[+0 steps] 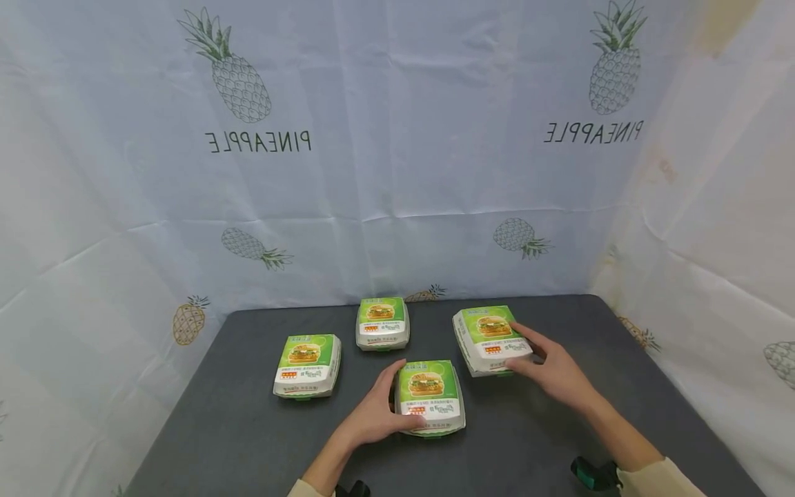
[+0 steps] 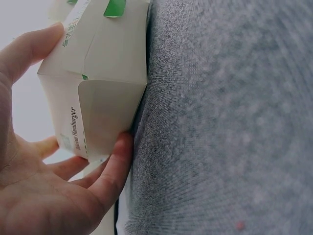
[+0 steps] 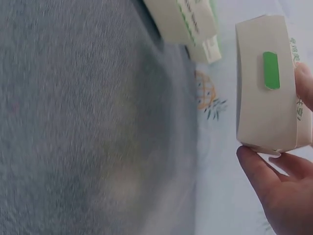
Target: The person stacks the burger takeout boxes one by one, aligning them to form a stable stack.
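Left hand: the person's left hand (image 1: 373,414) is clamped on a squarish white-and-green cardboard burger box (image 1: 430,397), thumb on its front edge and fingers along its left side.
Nearest box: it sits on the dark grey, fabric-textured tabletop (image 1: 248,442), in front of the other boxes, burger picture facing up; the left wrist view shows "Hamburger" printed on one side and a green tab (image 2: 115,7).
Right hand: the person's right hand (image 1: 553,369) is clamped on a matching right-hand box (image 1: 493,338), thumb at the front and fingers at the far right corner.
Right-hand box: raised off the tabletop, as the right wrist view shows, turned slightly, with a green tab on its pale front.
Left-hand box: a third white-and-green cardboard box (image 1: 307,364) rests on the left of the tabletop, apart from both hands.
Back box: a fourth white-and-green cardboard box (image 1: 382,323) stands near the far edge, between the left-hand and right-hand ones.
Backdrop: creased white cloth (image 1: 422,166) printed with pineapples and mirrored "PINEAPPLE" lettering.
Sleeves: cream cuffs (image 1: 658,480) at both wrists.
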The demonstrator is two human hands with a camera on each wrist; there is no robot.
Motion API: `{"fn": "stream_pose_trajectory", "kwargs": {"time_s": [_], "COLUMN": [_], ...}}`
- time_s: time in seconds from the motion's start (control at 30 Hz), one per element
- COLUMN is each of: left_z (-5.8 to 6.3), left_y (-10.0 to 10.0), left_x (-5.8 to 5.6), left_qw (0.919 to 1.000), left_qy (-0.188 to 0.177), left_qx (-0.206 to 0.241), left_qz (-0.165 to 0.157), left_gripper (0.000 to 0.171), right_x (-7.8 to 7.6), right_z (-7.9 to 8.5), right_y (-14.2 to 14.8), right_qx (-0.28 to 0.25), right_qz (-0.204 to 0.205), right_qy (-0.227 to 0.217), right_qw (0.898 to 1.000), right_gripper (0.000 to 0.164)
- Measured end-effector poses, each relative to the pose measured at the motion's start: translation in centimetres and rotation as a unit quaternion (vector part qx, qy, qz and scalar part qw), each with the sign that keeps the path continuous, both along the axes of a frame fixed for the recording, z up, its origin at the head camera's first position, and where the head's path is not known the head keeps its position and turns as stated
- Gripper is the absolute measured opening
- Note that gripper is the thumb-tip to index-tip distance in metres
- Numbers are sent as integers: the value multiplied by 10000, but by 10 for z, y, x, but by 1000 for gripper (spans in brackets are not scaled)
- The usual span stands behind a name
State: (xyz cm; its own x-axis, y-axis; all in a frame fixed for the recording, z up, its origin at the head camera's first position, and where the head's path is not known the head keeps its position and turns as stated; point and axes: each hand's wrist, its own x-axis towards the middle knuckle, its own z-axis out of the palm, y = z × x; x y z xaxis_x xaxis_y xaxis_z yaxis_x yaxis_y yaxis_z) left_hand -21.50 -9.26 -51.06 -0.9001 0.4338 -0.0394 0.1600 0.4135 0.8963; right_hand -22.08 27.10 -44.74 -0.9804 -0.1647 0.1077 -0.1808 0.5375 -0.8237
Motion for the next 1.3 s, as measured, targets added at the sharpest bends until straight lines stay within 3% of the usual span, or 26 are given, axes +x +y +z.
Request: {"fn": "stream_pose_trajectory", "kwargs": {"time_s": [0.33, 0.73, 1.1, 1.3], "left_z": [0, 1, 1, 0], "left_y": [0, -1, 0, 0], "left_x": [0, 0, 0, 0], "left_qw": [10000, 10000, 10000, 10000], "left_qy": [10, -16, 11, -24], "left_qx": [-43, -10, -28, -12], "left_qz": [30, -9, -18, -26], "left_gripper": [110, 110, 109, 110], "right_x": [16, 27, 29, 30], "right_z": [3, -5, -13, -13], "right_y": [-18, -38, -52, -60], "right_qx": [-573, -956, -976, -725], "right_qz": [312, 568, 471, 379], "right_qy": [-140, -463, -513, -309], "right_qw": [9978, 9927, 9928, 9962], "right_gripper": [81, 81, 82, 82]}}
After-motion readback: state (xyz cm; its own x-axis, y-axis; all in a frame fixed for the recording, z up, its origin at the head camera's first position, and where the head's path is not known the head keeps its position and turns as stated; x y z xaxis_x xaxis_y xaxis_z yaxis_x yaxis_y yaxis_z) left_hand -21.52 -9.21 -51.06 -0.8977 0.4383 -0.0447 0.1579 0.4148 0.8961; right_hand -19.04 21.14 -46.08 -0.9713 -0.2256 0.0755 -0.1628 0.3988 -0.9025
